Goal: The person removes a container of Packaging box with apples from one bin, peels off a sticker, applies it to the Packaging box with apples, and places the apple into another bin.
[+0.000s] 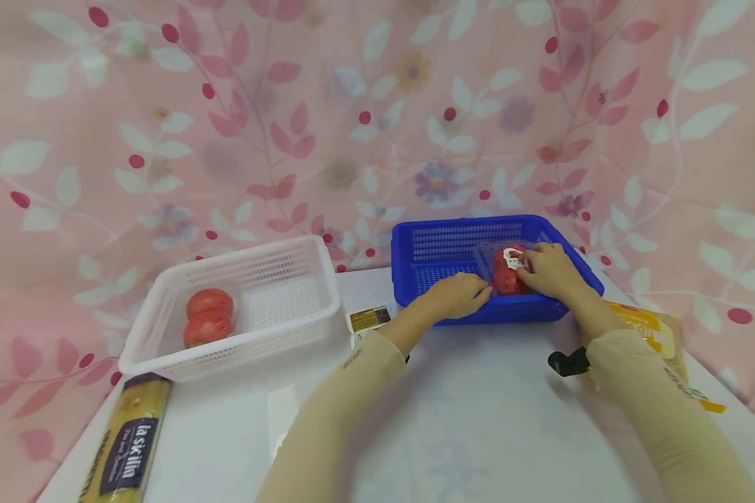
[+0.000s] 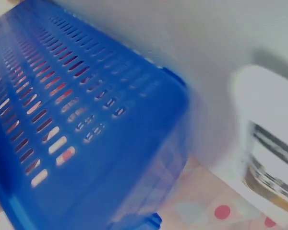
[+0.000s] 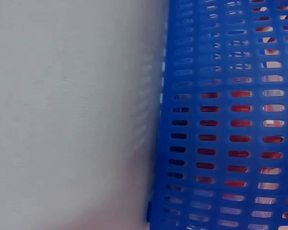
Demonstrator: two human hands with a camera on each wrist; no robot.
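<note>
A clear plastic pack of tomatoes [image 1: 507,280] with a white label lies inside the blue basket [image 1: 415,230], towards its right side. My right hand [image 1: 556,271] reaches over the front rim and grips the pack's right side. My left hand [image 1: 458,296] is at the front rim, its bent fingers by the pack's lower left corner; whether they pinch it is hidden. In the left wrist view the basket wall [image 2: 125,158] hides that hand's fingers. Red shows through the slots of the basket wall [image 3: 221,191] in the right wrist view.
At left a white basket [image 1: 289,335] holds another tomato pack [image 1: 210,318]. A spaghetti packet [image 1: 128,443] lies in front of it. A small carton [image 1: 369,318] stands between the baskets. A yellow bag [image 1: 651,335] lies by the right forearm. A floral curtain [image 1: 352,126] hangs behind.
</note>
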